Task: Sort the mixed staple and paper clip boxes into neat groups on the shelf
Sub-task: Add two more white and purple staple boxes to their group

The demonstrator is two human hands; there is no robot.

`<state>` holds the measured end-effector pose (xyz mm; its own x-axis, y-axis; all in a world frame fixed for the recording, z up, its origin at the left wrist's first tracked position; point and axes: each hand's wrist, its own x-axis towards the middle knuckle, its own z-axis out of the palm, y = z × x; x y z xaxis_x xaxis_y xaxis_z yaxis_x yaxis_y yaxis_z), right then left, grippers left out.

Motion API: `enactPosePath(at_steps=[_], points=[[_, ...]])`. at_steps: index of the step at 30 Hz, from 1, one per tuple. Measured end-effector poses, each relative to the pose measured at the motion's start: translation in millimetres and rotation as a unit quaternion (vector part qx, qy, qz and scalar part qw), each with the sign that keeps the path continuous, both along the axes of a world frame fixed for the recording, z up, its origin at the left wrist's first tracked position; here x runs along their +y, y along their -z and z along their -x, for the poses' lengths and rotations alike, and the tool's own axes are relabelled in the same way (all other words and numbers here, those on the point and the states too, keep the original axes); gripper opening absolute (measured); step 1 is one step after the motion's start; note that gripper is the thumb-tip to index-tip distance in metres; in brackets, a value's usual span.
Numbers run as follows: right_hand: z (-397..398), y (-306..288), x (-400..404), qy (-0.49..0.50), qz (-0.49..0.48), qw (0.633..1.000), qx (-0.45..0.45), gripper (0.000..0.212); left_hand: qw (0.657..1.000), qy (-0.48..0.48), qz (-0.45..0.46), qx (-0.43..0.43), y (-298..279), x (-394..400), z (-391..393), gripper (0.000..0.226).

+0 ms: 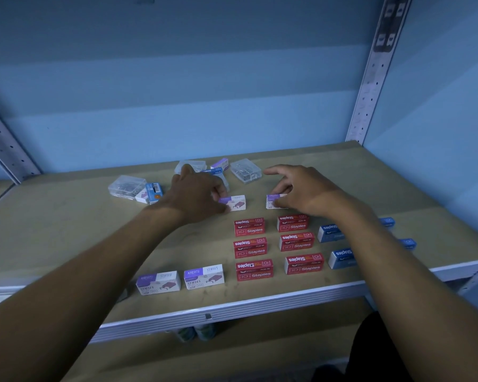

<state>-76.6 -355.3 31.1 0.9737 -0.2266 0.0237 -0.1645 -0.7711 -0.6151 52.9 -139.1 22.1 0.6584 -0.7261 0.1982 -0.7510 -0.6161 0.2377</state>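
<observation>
My left hand [196, 194] grips a purple-and-white staple box [235, 203] resting on the wooden shelf [66, 230]. My right hand [301, 191] has its fingers on a second purple-and-white staple box [272, 202] to the right of the first. In front of them, several red staple boxes [250, 247] lie in two neat columns. Blue staple boxes [340, 257] sit right of the red ones, partly hidden by my right forearm. Two more purple-and-white boxes [203, 276] lie side by side near the front edge.
At the back lie clear plastic paper clip boxes [245, 170], [126, 186] mixed with small blue [153, 192] and purple boxes [220, 164]. A perforated metal upright [370, 86] stands at the back right. The shelf's white front rim [232, 310] runs below.
</observation>
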Motion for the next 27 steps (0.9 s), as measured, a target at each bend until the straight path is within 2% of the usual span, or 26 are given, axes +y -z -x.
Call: enactPosePath(at_steps=[4,9,17,25,27], points=[[2.8,-3.0,-6.7,0.006,0.020,1.000,0.000,0.049,1.000,-0.013,-0.015,-0.014,-3.6,-5.2,10.0,0.033],[5.4,-1.0,-11.0,0.023,0.054,0.998,0.015,0.019,0.999,-0.023,0.010,-0.033,-3.9,-7.5,17.0,0.021],[4.0,-14.2,24.3,0.007,0.044,0.998,-0.041,0.016,0.996,-0.085,0.027,-0.023,-30.1,36.9,25.2,0.019],[8.8,-26.3,82.2,-0.080,0.051,0.992,-0.080,0.011,0.984,-0.143,-0.017,-0.103,-29.0,103.2,54.7,0.020],[9.3,-25.5,92.2,-0.096,0.062,0.990,-0.082,0.011,0.985,-0.140,-0.022,-0.097,-27.5,111.1,59.2,0.021]])
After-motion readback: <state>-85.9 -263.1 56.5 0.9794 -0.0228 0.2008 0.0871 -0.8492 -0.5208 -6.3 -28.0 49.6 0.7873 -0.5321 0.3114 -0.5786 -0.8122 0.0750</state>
